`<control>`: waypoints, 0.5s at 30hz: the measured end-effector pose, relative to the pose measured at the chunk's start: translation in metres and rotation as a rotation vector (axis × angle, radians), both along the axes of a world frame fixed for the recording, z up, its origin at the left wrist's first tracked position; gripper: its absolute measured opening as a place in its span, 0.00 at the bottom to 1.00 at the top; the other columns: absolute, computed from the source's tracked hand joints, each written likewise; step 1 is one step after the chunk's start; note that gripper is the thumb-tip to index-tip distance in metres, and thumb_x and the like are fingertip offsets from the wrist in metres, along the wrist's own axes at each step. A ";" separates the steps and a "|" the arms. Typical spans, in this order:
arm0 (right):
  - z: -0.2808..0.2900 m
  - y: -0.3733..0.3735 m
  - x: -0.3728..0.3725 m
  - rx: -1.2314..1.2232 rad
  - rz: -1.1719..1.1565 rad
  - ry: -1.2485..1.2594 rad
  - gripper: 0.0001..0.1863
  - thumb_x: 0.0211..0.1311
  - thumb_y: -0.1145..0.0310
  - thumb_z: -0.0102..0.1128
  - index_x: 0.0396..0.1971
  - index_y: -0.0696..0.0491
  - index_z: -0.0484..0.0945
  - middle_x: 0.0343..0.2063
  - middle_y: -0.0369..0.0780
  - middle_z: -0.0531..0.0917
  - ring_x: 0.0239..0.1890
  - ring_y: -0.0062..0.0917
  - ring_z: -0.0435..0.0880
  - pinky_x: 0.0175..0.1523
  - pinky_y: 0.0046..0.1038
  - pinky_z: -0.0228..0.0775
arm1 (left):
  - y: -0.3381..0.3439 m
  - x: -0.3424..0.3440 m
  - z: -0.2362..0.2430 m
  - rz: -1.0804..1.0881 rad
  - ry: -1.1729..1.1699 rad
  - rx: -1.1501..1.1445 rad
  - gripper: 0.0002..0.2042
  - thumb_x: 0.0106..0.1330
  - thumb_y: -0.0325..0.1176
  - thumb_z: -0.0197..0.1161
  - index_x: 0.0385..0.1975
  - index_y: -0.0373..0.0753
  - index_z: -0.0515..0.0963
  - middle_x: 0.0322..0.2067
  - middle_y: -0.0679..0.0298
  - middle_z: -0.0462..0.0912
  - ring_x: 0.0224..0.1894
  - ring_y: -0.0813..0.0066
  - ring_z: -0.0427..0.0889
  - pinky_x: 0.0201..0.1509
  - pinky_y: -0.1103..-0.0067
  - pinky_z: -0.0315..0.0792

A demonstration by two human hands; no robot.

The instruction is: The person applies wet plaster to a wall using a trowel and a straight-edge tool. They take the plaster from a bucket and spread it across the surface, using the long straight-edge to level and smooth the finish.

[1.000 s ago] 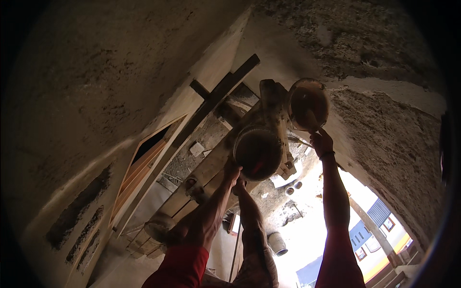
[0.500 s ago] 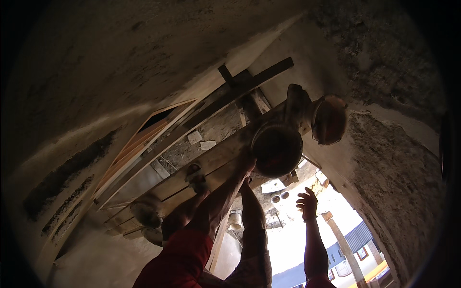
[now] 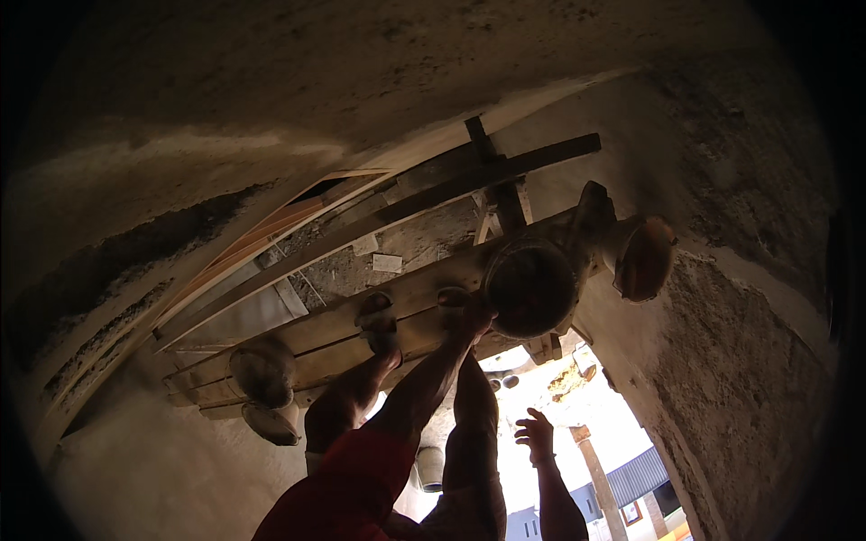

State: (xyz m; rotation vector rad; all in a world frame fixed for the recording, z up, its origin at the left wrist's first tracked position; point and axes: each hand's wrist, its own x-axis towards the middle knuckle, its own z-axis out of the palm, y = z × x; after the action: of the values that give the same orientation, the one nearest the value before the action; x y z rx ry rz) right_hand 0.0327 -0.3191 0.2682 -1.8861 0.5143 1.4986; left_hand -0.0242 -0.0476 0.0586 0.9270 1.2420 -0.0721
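My left arm, in a red sleeve, reaches down to the planks. My left hand (image 3: 478, 317) is closed at the near-left rim of a dark round bucket (image 3: 530, 287), its fingers partly in shadow. What lies inside the bucket is too dark to make out. My right hand (image 3: 535, 436) is raised in front of the bright opening, fingers apart and bent a little, holding nothing. Just right of the dark bucket is a second bucket (image 3: 642, 260), tilted, with a reddish-brown inside.
My sandalled feet (image 3: 377, 316) stand on a raised wooden plank platform (image 3: 419, 329). At its left end are a rounded vessel (image 3: 262, 371) and another container (image 3: 271, 424). A long beam (image 3: 388, 216) runs along the far side. Rough walls (image 3: 722, 361) flank it. A pale bucket (image 3: 430, 469) stands below.
The view has shifted, so the platform and buckets appear lower and flatter. My left hand stays at the bucket's rim. My right hand has moved left and slightly down in the picture, still open.
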 end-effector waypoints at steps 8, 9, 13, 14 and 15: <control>0.000 0.094 0.036 0.207 0.037 -0.028 0.23 0.60 0.75 0.49 0.57 0.59 0.64 0.33 0.45 0.81 0.23 0.24 0.82 0.22 0.20 0.75 | 0.018 -0.044 -0.014 -0.057 0.165 0.134 0.33 0.50 0.23 0.64 0.59 0.40 0.61 0.44 0.57 0.74 0.47 0.66 0.74 0.44 0.72 0.71; 0.001 0.102 0.039 0.219 0.080 -0.056 0.23 0.60 0.75 0.49 0.57 0.59 0.64 0.33 0.45 0.81 0.23 0.24 0.81 0.22 0.20 0.75 | 0.032 -0.050 -0.004 -0.005 0.078 0.094 0.34 0.50 0.22 0.63 0.61 0.39 0.60 0.43 0.57 0.74 0.45 0.68 0.76 0.41 0.74 0.72; 0.009 0.085 0.038 0.205 -0.128 -0.068 0.24 0.58 0.76 0.51 0.57 0.55 0.66 0.30 0.43 0.81 0.19 0.22 0.78 0.19 0.19 0.69 | 0.093 -0.058 0.088 -0.212 0.181 0.052 0.38 0.53 0.23 0.61 0.66 0.40 0.53 0.47 0.55 0.76 0.44 0.70 0.77 0.40 0.77 0.74; 0.013 0.088 0.035 0.193 -0.107 -0.073 0.23 0.59 0.76 0.51 0.56 0.54 0.67 0.28 0.43 0.81 0.18 0.21 0.77 0.19 0.20 0.67 | 0.104 -0.075 0.097 -0.346 0.252 0.175 0.39 0.55 0.24 0.60 0.68 0.40 0.50 0.51 0.53 0.75 0.48 0.67 0.77 0.45 0.75 0.75; 0.017 0.091 0.031 0.179 -0.085 -0.078 0.21 0.59 0.75 0.51 0.55 0.53 0.68 0.26 0.42 0.81 0.17 0.21 0.76 0.18 0.20 0.66 | 0.114 -0.088 0.113 -0.363 0.279 0.237 0.38 0.55 0.25 0.60 0.67 0.39 0.50 0.53 0.51 0.73 0.51 0.64 0.76 0.49 0.73 0.73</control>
State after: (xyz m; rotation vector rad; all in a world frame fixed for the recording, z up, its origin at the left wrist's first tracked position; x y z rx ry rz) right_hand 0.0636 -0.2286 0.2850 -1.7547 0.4057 1.3629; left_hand -0.1120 0.0666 0.1718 1.3778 1.3429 -0.3575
